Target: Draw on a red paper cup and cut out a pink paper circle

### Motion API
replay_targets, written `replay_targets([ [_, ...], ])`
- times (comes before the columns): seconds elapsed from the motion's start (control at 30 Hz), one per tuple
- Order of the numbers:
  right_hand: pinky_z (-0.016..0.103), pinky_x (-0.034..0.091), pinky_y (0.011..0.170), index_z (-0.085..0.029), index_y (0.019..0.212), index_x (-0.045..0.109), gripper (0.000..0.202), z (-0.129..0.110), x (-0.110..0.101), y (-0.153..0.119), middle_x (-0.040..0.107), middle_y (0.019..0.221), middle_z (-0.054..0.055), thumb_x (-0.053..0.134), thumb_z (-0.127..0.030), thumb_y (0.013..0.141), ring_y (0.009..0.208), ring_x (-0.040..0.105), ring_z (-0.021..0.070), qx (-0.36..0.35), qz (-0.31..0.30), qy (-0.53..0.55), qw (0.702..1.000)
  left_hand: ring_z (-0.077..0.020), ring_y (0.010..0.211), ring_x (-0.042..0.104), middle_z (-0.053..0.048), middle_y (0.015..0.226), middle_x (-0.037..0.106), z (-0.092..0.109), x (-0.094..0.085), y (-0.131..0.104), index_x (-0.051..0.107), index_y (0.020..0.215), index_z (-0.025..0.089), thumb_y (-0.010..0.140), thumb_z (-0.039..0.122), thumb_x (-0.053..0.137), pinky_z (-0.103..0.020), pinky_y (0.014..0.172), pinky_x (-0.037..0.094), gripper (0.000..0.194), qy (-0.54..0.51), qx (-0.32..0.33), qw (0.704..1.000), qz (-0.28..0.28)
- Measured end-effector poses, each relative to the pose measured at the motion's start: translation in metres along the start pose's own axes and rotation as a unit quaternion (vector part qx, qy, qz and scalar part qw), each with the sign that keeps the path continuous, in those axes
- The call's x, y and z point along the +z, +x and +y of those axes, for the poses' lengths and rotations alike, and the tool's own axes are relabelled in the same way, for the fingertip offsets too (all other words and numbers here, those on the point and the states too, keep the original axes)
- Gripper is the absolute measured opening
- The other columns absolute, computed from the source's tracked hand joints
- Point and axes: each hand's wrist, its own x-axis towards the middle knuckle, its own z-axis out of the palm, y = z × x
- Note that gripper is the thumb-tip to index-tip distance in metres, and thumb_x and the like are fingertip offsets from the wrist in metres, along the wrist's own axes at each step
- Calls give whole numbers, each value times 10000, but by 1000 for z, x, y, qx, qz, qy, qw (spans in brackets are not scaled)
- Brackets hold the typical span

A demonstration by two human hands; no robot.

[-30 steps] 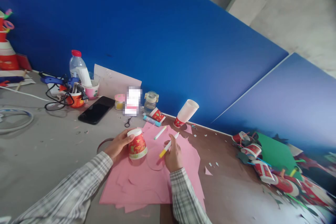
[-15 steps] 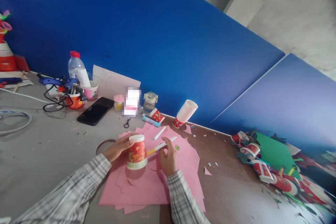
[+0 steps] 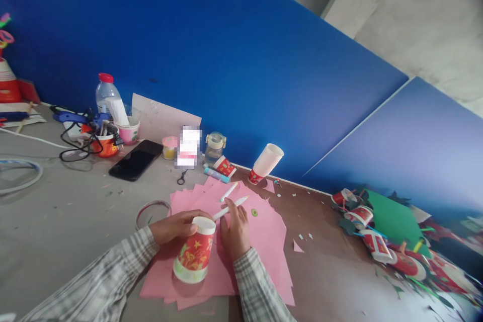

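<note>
My left hand is closed round the narrow upper end of a red paper cup. The cup is tilted over pink paper, its wider, pale green-and-white end facing down. My right hand pinches a white marker just right of the cup. The marker's left end is close to the cup's top; whether they touch I cannot tell. Beyond my right hand, a second marker lies on the paper, with a small green sticker-like piece to its right.
Behind the paper stand a lidded jar, a glue stick, a fallen red cup and a leaning stack of white cups. Scissors, a tape roll and a phone lie left. Decorated cups crowd the right.
The cup has come nearer to me and tilted, its top now leaning right. My right hand has shifted slightly left and up, and the marker's yellow end no longer points at the cup.
</note>
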Motion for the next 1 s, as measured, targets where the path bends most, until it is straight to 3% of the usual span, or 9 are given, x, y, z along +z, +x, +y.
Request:
replay_targets([
  [0.1,472,409,859,-227,1158,513,498,-5,1,-2,705,929,61,480,-71,687,828,605,275,2,-37,57,998,-247,900,537,-66,969,626,2,2,0,528,1064,177,632,456,649,-349,780,393,529,19,-2,1000,-8],
  [0.17,433,443,832,-239,1137,539,510,-6,0,-1,705,939,51,482,-54,665,840,612,264,50,-45,133,989,-242,881,542,-70,957,630,3,3,-1,543,1043,166,626,462,649,-341,770,394,522,18,-10,1000,-15],
  [0.3,319,512,671,-239,1029,635,386,-12,-10,3,711,912,33,508,-114,686,726,639,217,168,-73,334,925,-250,863,545,-77,951,631,4,3,-3,548,1036,160,608,469,655,-353,762,396,539,-2,-2,1000,-10],
  [0.4,334,508,702,-210,876,719,227,-18,-12,6,735,798,46,564,-214,711,745,648,238,203,-91,421,879,-251,858,542,-58,933,630,4,3,-2,566,1019,168,573,487,676,-346,757,396,558,18,-7,999,-30],
  [0.5,345,517,657,-191,777,732,171,-15,-6,6,727,689,52,596,-260,700,675,654,240,228,-59,453,860,-256,860,540,-44,925,633,6,5,-2,588,992,179,569,522,662,-345,762,394,549,40,-24,997,-62],
  [0.63,344,516,601,-208,844,683,205,0,-6,10,602,538,-21,544,-304,728,536,594,182,256,28,453,854,-256,868,542,-47,926,637,6,7,-3,595,992,181,577,527,655,-343,779,391,543,51,-43,994,-88],
  [0.77,368,511,637,-258,980,602,306,5,-26,19,503,588,-56,561,-265,678,505,519,140,256,60,544,797,-268,909,517,-61,964,600,6,3,-3,581,1009,174,582,526,647,-352,793,384,558,53,-1,997,-49],
  [0.87,400,502,689,-287,1058,540,487,-2,-43,22,496,681,-40,602,-218,580,536,512,143,232,-7,633,739,-295,1042,422,-69,1050,518,5,3,0,618,944,178,563,523,665,-369,878,330,516,92,49,994,7],
  [1.0,426,505,709,-284,1084,518,593,-12,-53,19,487,724,-18,678,-309,513,573,522,169,204,-60,657,724,-265,1037,413,-41,1032,443,1,12,6,636,891,208,540,428,721,-342,871,347,422,108,53,991,55],
])
